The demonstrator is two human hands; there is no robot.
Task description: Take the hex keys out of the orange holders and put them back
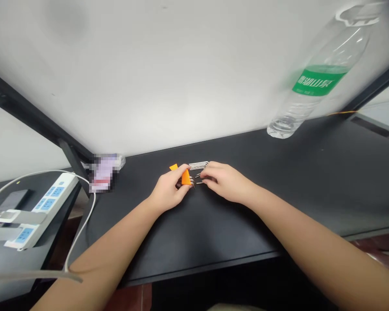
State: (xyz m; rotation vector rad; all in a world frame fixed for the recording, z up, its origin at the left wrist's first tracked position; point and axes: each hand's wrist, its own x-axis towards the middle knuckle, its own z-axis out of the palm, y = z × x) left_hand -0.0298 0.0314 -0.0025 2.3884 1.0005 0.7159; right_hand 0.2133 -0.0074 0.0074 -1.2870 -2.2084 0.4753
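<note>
My left hand (167, 190) is closed around an orange hex key holder (186, 177), with the thumb and fingers on either side of it. Short bent metal ends stick out of the holder's right side. Close by on the right, my right hand (228, 182) pinches a small hex key (199, 182), its tip pointing toward the holder. The rest of that key is hidden by the fingers. Just behind the hands, several silver hex keys (197, 165) lie side by side on the black tabletop (201, 233).
A clear plastic bottle (311, 93) with a green label stands at the back right against the white wall (181, 86). On the left are a white power strip (48, 207), a white cable (90, 216), a blurred-out packet (104, 172) and a dark frame post (35, 112).
</note>
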